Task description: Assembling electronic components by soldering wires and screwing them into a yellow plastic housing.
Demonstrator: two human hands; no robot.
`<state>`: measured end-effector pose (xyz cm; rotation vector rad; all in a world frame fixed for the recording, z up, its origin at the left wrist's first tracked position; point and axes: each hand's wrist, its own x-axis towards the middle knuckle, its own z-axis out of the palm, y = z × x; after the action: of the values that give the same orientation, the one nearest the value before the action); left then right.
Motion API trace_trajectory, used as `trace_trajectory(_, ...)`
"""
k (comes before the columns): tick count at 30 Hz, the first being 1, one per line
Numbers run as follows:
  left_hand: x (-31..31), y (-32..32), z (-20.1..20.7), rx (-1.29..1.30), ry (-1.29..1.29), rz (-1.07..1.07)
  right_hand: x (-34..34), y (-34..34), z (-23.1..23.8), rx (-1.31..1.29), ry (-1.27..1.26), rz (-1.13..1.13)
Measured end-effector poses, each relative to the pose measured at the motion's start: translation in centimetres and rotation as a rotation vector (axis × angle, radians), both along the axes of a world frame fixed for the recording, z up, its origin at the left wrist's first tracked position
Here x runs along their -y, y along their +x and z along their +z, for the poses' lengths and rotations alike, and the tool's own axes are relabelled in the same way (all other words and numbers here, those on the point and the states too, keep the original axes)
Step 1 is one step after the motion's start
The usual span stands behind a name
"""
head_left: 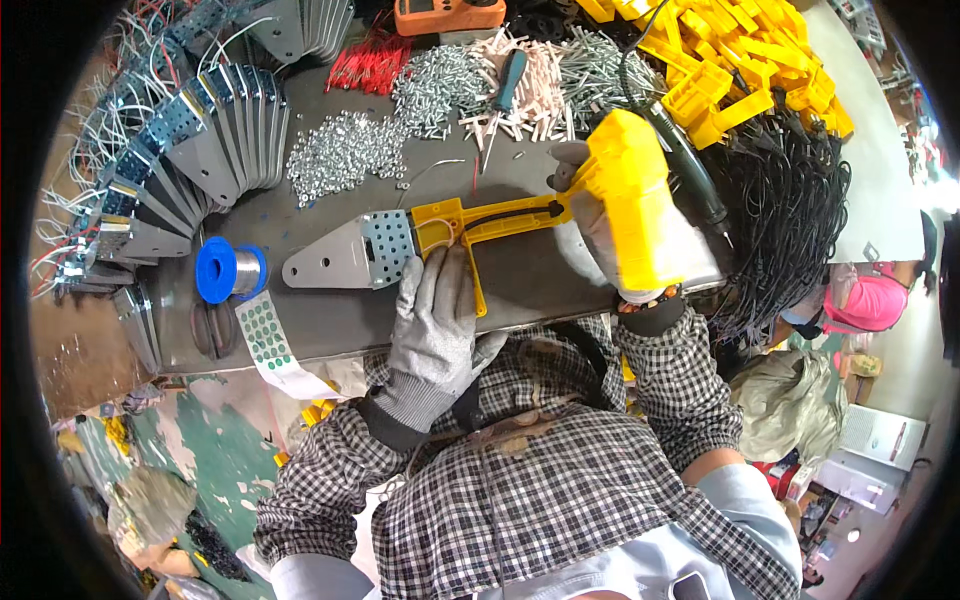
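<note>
On the dark bench in front of me lies a yellow plastic housing half (513,218), with a black cable along its arm and a perforated metal plate (386,236) and tapered grey blade (328,260) at its left end. My left hand (440,325), in a grey glove, rests with outstretched fingers on the lower edge of this housing. A second yellow plastic shell (632,195) is raised above the bench on the right. My gloved right hand (592,215) is closed round it, partly hidden behind the shell.
Metal nuts (345,155), screws (440,90) and a screwdriver (510,80) lie at the back. Grey blade assemblies (205,160) line the left, near a blue solder spool (215,270) and a sticker sheet (270,335). A power screwdriver (690,165), black cables (790,200) and yellow shells (740,50) crowd the right.
</note>
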<state>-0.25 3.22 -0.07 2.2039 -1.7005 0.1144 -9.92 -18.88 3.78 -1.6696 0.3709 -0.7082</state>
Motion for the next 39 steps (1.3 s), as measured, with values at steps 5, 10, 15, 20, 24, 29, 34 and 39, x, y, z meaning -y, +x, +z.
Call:
trace_trajectory(5,-2.4,1.5,2.5,-0.491,-0.518,0.128,-2.2,2.1,0.1,-0.368,-0.706,0.143)
trace_trajectory(10,1.9,4.8,7.0,0.082,0.062,-0.145,-2.6,2.6,-1.3,-0.44,-0.976,0.105)
trace_trajectory(15,1.7,5.7,4.0,0.034,0.033,-0.176,0.5,5.6,-3.0,-0.38,-0.886,0.098)
trace_trajectory(20,2.0,5.6,4.5,0.004,0.041,-0.203,1.1,7.2,-2.8,-0.303,-0.906,-0.205)
trace_trajectory(24,1.4,3.5,5.5,0.015,0.083,-0.12,4.8,6.0,0.8,-0.645,-0.751,-0.154)
trace_trajectory(29,1.2,2.9,5.8,-0.119,-0.022,-0.139,4.1,7.7,-0.1,-0.846,-1.067,-0.068)
trace_trajectory(34,5.8,10.2,7.3,-0.093,-0.043,0.115,3.6,7.5,0.1,-0.814,-1.193,0.145)
trace_trajectory(39,12.5,14.9,4.8,0.096,0.35,0.076,3.3,7.9,2.8,-0.968,-1.146,0.25)
